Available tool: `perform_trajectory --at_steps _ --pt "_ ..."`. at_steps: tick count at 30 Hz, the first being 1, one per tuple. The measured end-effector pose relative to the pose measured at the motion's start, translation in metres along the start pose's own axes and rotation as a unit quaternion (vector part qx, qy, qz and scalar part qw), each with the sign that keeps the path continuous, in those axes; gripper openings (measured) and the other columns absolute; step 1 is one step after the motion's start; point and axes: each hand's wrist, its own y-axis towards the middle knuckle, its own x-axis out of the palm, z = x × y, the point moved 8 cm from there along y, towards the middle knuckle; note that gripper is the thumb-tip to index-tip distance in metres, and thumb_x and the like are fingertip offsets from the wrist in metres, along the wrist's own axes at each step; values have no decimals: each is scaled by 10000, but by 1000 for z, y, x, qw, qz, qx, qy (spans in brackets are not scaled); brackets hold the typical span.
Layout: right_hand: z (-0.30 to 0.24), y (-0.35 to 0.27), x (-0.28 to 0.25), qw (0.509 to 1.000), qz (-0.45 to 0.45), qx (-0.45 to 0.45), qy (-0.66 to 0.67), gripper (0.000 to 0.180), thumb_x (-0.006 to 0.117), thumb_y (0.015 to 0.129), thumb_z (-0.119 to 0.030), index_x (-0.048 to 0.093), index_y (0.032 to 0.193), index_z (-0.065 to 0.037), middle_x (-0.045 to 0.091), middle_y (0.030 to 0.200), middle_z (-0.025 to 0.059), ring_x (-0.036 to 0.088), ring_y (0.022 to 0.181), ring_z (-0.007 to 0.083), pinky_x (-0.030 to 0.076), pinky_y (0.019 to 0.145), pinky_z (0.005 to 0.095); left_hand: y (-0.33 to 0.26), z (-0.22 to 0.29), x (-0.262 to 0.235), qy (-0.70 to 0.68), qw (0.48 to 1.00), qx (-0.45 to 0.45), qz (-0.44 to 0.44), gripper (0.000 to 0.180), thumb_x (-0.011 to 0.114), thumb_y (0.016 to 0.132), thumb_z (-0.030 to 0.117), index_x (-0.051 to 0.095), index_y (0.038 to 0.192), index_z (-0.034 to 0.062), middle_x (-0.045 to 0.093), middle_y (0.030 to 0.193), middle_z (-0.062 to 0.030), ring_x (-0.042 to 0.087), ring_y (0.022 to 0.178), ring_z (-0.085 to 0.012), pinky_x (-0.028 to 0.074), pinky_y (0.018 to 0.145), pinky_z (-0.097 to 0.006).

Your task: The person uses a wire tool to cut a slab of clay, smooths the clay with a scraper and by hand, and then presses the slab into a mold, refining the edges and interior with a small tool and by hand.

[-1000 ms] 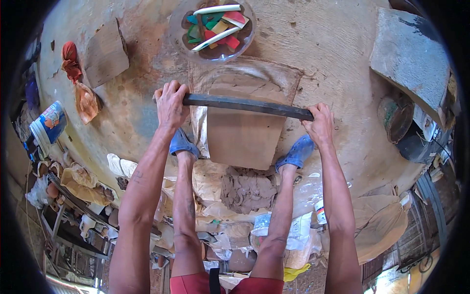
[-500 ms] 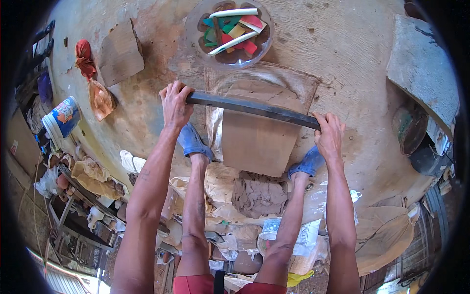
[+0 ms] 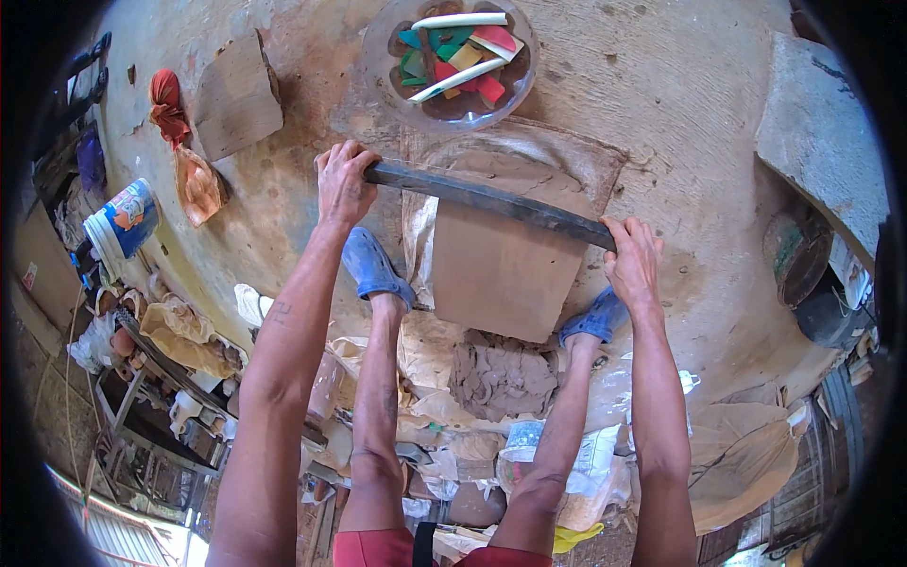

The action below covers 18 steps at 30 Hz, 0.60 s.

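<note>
My left hand (image 3: 346,184) is closed round the left end of a long dark bar (image 3: 491,201), and my right hand (image 3: 634,257) grips its right end. The bar lies slantwise across a flat slab of grey-brown clay (image 3: 505,269), its left end farther from me. On the near side of the bar the slab looks smooth; beyond it the clay (image 3: 510,168) is rougher. A stained cloth sheet (image 3: 605,170) shows under the clay. Nearer me, between my feet, sits a lumpy heap of wet clay (image 3: 503,378).
Just beyond the slab stands a clear plastic basin (image 3: 373,76) with coloured scraps. At far left lie a flat board (image 3: 236,99) and a red-tied bag (image 3: 196,184), with a bucket (image 3: 132,219) below. Blue clogs (image 3: 373,266) flank the slab. A grey slab (image 3: 822,142) stands right.
The left end of the bar has moved a little farther from me with my left hand, so the bar slants more. My right hand has hardly moved.
</note>
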Motion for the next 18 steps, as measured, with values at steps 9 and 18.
perform_trajectory --at_steps 9,18 --pt "-3 -1 6 1000 -4 -3 5 611 792 743 -38 678 1326 -183 582 1094 61 557 1128 266 397 956 463 -6 -9 9 1 1000 -16 -20 426 738 602 6 782 1000 150 653 995 -47 614 1086 -269 422 1018 -438" --pt "0 -1 1 1000 -8 3 -10 580 782 751 -37 693 1302 -195 600 1124 54 556 1168 266 388 969 479 -20 -10 18 -7 999 -17 -35 444 731 599 6 775 1014 156 665 1006 -46 622 1100 -283 434 1005 -452"
